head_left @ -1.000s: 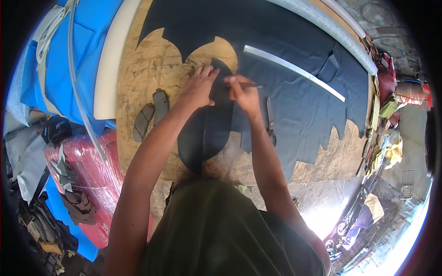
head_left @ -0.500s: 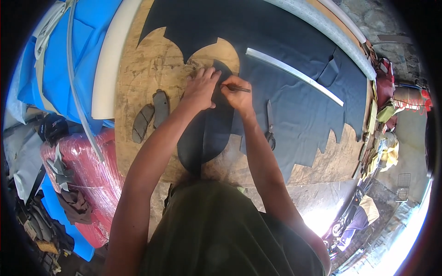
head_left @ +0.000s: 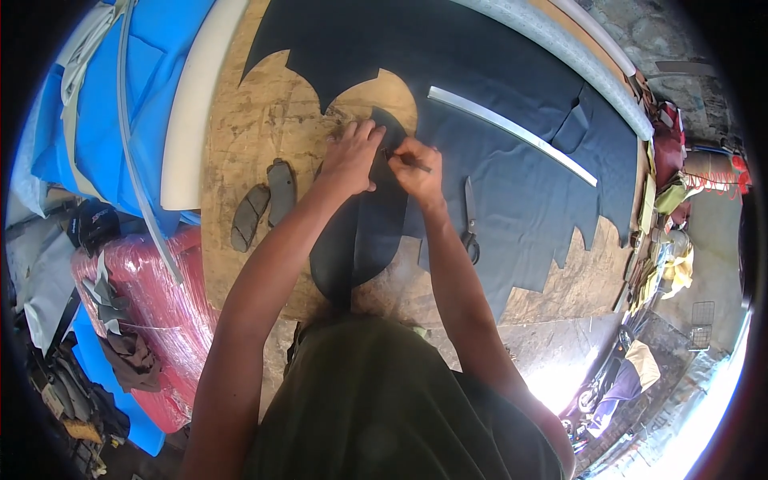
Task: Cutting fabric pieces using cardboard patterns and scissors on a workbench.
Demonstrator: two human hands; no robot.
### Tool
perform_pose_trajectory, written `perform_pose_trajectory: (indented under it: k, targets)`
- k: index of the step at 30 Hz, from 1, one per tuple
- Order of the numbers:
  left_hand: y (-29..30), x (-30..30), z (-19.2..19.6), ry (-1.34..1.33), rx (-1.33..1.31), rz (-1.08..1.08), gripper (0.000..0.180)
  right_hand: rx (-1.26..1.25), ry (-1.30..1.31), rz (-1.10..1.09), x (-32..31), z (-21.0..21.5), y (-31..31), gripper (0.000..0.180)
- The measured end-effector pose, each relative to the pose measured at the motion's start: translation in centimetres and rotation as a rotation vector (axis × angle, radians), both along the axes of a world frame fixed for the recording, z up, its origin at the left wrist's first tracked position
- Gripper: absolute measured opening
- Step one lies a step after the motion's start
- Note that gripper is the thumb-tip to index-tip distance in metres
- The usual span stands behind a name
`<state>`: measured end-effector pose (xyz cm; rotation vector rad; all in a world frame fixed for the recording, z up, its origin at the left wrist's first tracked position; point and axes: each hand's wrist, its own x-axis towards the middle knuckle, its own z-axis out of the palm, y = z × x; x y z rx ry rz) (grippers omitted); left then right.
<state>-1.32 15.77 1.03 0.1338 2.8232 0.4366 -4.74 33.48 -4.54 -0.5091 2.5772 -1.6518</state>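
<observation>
A long rounded piece of black sheet material (head_left: pixel 378 240) lies on the wooden table in front of me. My left hand (head_left: pixel 352 156) rests palm down on its upper part, fingers stretched out. Close by on the right, my right hand (head_left: pixel 418 172) pinches a dark pen-like tool (head_left: pixel 422 166) against the same piece; its tip is hard to make out. Under and beyond the piece spreads a large black sheet (head_left: pixel 512 200) with curved cut-outs. Dark-handled scissors (head_left: pixel 470 220) lie on it, right of my right forearm.
A metal straightedge (head_left: pixel 512 132) lies across the black sheet. Two dark grey pads (head_left: pixel 281 194) sit on the table (head_left: pixel 232 144) left of my left forearm. Pale rolls (head_left: pixel 188 120) line the left and far edges. A plastic-wrapped red bundle (head_left: pixel 160 304) stands at left.
My right hand has shifted slightly, and the tool in it is tilted differently, with less of its back end showing. My left hand stays on the piece.
</observation>
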Motion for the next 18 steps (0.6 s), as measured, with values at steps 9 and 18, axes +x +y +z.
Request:
perform_pose_trajectory:
  k: [9,18]
  targets:
    - [-1.4,10.6,-0.9,0.552,0.223,0.335,0.038,0.144,0.031,-0.268,11.0,2.6,2.2,0.016]
    - [0.9,25.6,-2.6,0.414,0.096,0.821,0.020,0.293,0.275,-0.276,17.4,1.1,2.7,0.054]
